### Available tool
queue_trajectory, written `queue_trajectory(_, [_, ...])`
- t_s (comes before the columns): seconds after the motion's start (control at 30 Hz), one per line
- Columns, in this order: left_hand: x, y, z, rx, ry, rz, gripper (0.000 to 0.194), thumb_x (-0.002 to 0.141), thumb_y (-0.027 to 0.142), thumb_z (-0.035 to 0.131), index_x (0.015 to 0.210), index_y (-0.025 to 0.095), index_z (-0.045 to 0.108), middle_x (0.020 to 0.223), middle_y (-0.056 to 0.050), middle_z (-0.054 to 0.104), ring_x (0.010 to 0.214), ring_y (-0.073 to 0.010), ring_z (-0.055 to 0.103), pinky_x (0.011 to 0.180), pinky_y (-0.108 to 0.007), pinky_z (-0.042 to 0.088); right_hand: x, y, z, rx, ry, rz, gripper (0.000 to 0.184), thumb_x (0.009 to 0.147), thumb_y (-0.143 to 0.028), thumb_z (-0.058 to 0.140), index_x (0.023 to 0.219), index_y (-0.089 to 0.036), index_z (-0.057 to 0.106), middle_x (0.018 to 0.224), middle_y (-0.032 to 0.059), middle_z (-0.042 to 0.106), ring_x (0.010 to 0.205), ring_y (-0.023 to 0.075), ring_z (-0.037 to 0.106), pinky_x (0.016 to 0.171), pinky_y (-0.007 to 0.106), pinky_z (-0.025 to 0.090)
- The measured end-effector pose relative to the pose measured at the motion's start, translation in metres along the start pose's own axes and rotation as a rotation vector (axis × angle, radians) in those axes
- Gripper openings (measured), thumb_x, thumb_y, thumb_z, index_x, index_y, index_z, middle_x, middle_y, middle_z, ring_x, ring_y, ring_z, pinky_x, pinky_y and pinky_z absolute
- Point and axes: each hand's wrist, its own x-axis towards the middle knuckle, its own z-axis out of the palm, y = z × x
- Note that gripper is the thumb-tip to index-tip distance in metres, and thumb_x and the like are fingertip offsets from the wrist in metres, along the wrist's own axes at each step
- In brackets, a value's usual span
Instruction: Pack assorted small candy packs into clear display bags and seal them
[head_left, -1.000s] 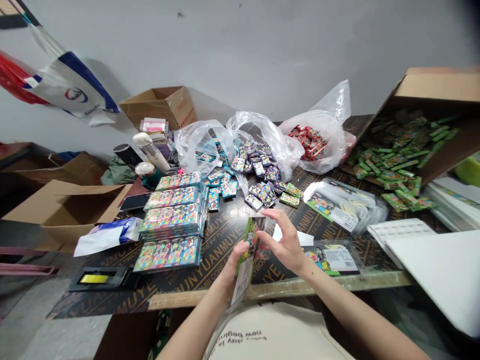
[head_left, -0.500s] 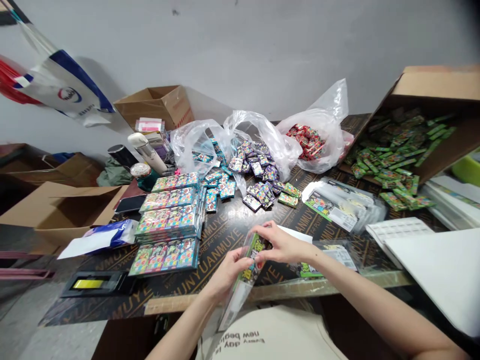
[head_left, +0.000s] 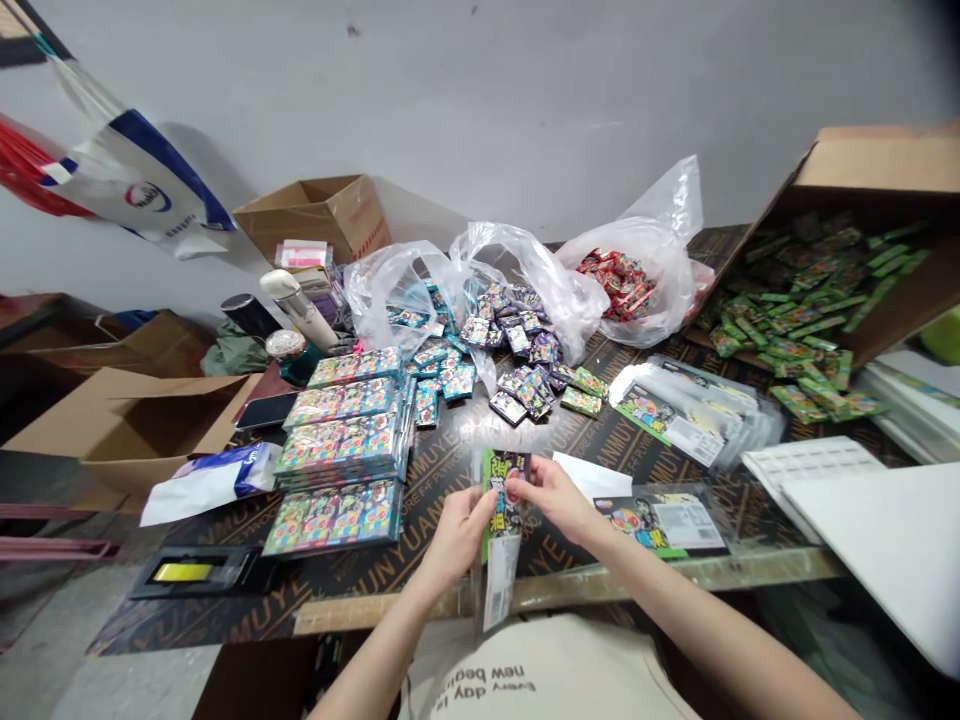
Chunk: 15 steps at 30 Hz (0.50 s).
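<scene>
Right now both hands are closed on one printed sleeve, held up near the table's front edge, the two hands a little apart with the sleeve between them. The left hand grips its left side, thumb across the printed front; the right hand pinches its upper right side. Taking that sleeve as the clock's centre, a flat sleeve lies at three o'clock on the dark table, near the right forearm, and a white paper peeks out at two, just behind the right hand. Farther out at two sit a heap of clear sleeves and a tipped cardboard box spilling green packets. Red packets fill a plastic bag at one; purple packets are heaped at twelve, blue packets at eleven. Stacked multi-packs stand at ten, and a tape dispenser with yellow tape rests at nine, near the table's front edge.
</scene>
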Motion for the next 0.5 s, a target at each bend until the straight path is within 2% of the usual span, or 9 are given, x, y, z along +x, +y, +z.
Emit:
queue_trajectory(0.1, [0.003, 0.001, -0.005, 0.206, 0.111, 0.080, 0.039, 0.079, 0.042, 0.051, 0.053, 0.013, 0.051, 0.052, 0.003, 0.045, 0.051, -0.0087, 0.039, 0.049, -0.020, 0.030, 0.007, -0.005, -0.001, -0.022, 0.099, -0.046, 0.032, 0.064, -0.042, 0.070, 0.074, -0.016, 0.056, 0.067, -0.0009, 0.060, 0.062, 0.0128, 0.055, 0.062, 0.026, 0.046])
queue_trajectory(0.17, [0.007, 0.000, -0.010, 0.201, 0.150, 0.079, 0.039, 0.078, 0.043, 0.052, 0.052, 0.014, 0.048, 0.051, 0.003, 0.043, 0.050, -0.0079, 0.037, 0.047, -0.020, 0.029, 0.008, -0.009, -0.002, -0.008, 0.077, -0.008, 0.033, 0.065, -0.042, 0.069, 0.083, -0.016, 0.059, 0.071, 0.0001, 0.063, 0.063, 0.0130, 0.057, 0.060, 0.025, 0.046])
queue_trajectory(0.27, [0.015, -0.002, -0.019, 0.072, 0.262, 0.053, 0.037, 0.076, 0.044, 0.054, 0.056, 0.013, 0.050, 0.052, 0.002, 0.048, 0.049, -0.0082, 0.040, 0.047, -0.019, 0.032, -0.001, -0.007, -0.001, 0.046, -0.156, 0.182, 0.049, 0.061, -0.038, 0.073, 0.103, -0.018, 0.056, 0.074, 0.0008, 0.065, 0.063, 0.0143, 0.060, 0.055, 0.024, 0.047])
queue_trajectory(0.33, [0.020, -0.004, -0.022, -0.034, 0.333, 0.047, 0.036, 0.076, 0.046, 0.054, 0.063, 0.013, 0.053, 0.056, 0.001, 0.053, 0.051, -0.0095, 0.045, 0.049, -0.020, 0.036, -0.008, -0.001, 0.001, 0.075, -0.265, 0.248, 0.053, 0.058, -0.035, 0.075, 0.104, -0.017, 0.056, 0.073, 0.0011, 0.066, 0.063, 0.0152, 0.061, 0.056, 0.025, 0.048])
queue_trajectory(0.4, [0.022, -0.006, -0.022, -0.120, 0.319, 0.042, 0.034, 0.076, 0.047, 0.054, 0.071, 0.013, 0.057, 0.063, -0.001, 0.059, 0.054, -0.0113, 0.051, 0.051, -0.020, 0.039, -0.012, 0.005, 0.000, 0.075, -0.237, 0.223, 0.044, 0.058, -0.035, 0.075, 0.093, -0.014, 0.060, 0.070, 0.0011, 0.065, 0.062, 0.0148, 0.061, 0.058, 0.026, 0.048])
queue_trajectory(0.5, [0.017, -0.009, -0.018, -0.193, 0.124, -0.015, 0.035, 0.072, 0.044, 0.061, 0.091, 0.014, 0.058, 0.075, -0.003, 0.064, 0.061, -0.0144, 0.058, 0.051, -0.021, 0.043, -0.011, 0.008, -0.009, 0.019, -0.130, 0.158, 0.037, 0.060, -0.035, 0.073, 0.087, -0.013, 0.062, 0.067, 0.0001, 0.064, 0.058, 0.0139, 0.059, 0.059, 0.027, 0.048])
